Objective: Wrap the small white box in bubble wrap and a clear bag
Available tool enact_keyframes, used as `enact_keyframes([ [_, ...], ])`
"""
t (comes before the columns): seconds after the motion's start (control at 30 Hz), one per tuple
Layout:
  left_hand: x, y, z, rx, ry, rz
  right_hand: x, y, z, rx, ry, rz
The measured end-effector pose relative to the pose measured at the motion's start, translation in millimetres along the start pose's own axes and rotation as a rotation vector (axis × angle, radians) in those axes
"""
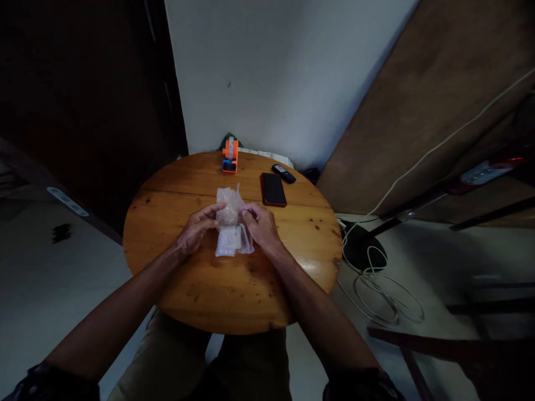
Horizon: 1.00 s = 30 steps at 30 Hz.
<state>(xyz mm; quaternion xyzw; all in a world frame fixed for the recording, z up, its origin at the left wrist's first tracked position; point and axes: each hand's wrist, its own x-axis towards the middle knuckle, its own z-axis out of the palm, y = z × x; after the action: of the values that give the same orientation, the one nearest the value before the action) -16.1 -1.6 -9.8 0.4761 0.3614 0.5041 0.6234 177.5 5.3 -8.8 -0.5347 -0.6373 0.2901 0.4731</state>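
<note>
A clear bubble wrap bundle [228, 214] lies near the middle of the round wooden table [167, 273], with a small pale object [237, 238] showing through its lower part. From the left, my left hand [196, 229] touches the wrap's edge, its fingers bent and partly apart. On the other side my right hand [261, 225] is closed, thumb and fingers pinching the wrap's right edge. A loose flap stands up between the hands.
Behind the wrap stands an orange tape dispenser [230, 156]. A dark phone with a red edge [273, 189] and a black handset [283, 173] lie at the back right. White cable [376, 289] coils on the floor, beside a dark chair [438, 345].
</note>
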Motion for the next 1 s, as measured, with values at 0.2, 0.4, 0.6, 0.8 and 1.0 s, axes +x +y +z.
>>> enact_keyframes([
  [0.2,6.5,-3.9,-11.8,0.310,0.265,0.079,10.6,10.0,-9.4,0.279,0.077,0.200],
  [0.4,-2.0,-4.4,-6.7,0.534,0.193,0.186,9.3,8.7,-4.6,0.302,0.052,0.205],
  [0.6,-1.8,-11.4,0.1,0.528,0.112,0.166,7.0,1.0,-6.4,0.305,0.026,0.140],
  [0.8,3.2,-7.9,-7.4,0.375,0.202,0.114,9.7,6.3,-7.2,0.324,0.071,0.137],
  [1.0,-5.1,-1.5,-0.3,0.591,0.151,0.221,10.3,6.0,-9.2,0.319,0.072,0.113],
])
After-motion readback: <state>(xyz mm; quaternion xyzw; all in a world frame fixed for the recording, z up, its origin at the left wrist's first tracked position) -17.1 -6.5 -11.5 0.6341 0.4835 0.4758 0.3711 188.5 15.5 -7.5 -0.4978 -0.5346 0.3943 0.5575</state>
